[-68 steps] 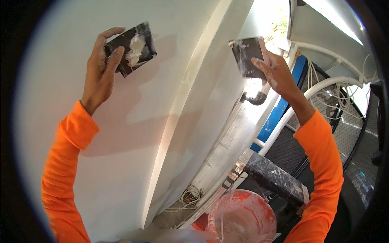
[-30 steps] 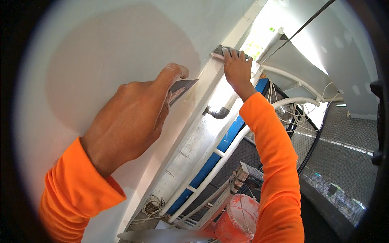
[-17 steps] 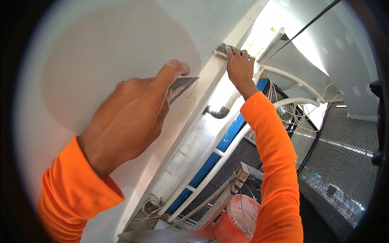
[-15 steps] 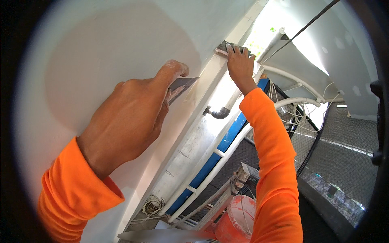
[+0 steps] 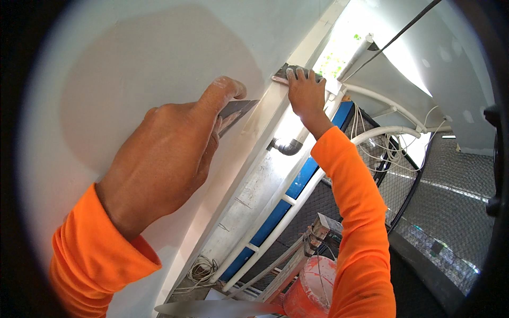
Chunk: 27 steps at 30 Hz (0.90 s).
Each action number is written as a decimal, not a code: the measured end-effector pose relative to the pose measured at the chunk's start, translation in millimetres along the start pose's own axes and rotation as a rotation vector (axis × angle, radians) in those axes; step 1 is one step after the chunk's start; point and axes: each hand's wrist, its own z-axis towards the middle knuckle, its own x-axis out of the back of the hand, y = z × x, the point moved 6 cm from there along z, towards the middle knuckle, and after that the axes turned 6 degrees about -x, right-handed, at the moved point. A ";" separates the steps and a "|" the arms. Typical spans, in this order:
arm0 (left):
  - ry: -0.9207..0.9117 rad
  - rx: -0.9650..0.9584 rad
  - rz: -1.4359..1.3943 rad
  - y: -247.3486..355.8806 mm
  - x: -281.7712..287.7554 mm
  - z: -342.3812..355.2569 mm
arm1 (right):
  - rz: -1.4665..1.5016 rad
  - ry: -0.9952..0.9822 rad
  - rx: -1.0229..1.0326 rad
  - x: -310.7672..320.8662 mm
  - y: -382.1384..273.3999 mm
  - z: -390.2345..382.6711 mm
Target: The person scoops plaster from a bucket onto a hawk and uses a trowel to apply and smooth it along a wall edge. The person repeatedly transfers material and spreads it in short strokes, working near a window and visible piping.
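My left hand (image 5: 159, 153) is closed around a putty knife (image 5: 236, 112) at the left of the middle. Its dark blade shows pale pinkish smears and points right, close to the pale wall ledge (image 5: 260, 111); the handle is hidden in my palm. Further up, my right hand (image 5: 307, 98) grips a dark, flat, block-like tool (image 5: 281, 71) with a pale front edge. My fingers lie over its top, and it rests across the same ledge. The exact kind of this tool cannot be made out.
A smooth pale wall (image 5: 159, 58) fills the left. Below right are a dark pipe elbow (image 5: 289, 147), white curved railings (image 5: 291, 204), a wooden ladder-like frame (image 5: 297, 262) and a red, putty-stained bucket (image 5: 313, 283). Coiled white cable (image 5: 395, 151) hangs by dark mesh (image 5: 450, 180).
My right hand and its tool have slid a little left and down along the ledge. The left hand with the putty knife has hardly moved.
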 end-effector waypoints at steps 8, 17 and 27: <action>-0.006 -0.006 0.019 -0.5 -2.3 0.2 | 0.015 0.020 -0.038 6.2 23.9 11.5; -0.011 -0.006 0.023 2.2 -0.5 -0.5 | 0.003 -0.027 -0.038 -10.6 40.1 51.4; -0.048 0.015 0.057 -0.3 -3.4 -2.8 | 0.754 -0.017 -0.538 -7.1 89.9 49.4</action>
